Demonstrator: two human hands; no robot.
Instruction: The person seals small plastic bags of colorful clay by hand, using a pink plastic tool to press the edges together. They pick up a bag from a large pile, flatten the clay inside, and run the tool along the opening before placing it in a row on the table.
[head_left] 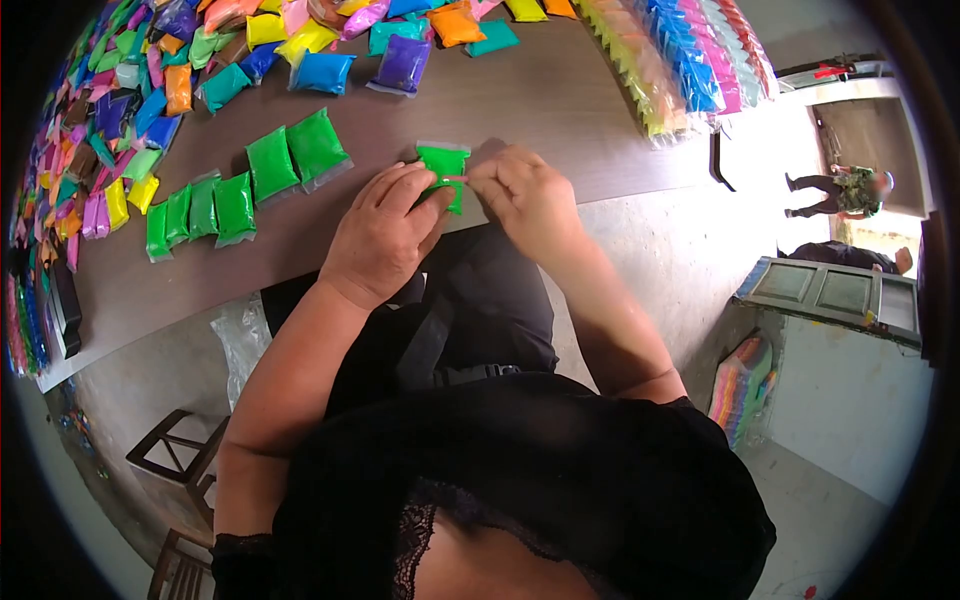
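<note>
Green powder in a small clear plastic packet (441,168) sits pinched between left hand (385,235) and right hand (527,198) at the table edge (300,240); best keep both pinches tight against the neck.

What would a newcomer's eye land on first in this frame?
Probably the bright green packet at the table's near edge, pinched between the left hand and the right hand. Next, the row of matching green packets lying to its left, and the many-coloured packets heaped across the brown table beyond.
</note>
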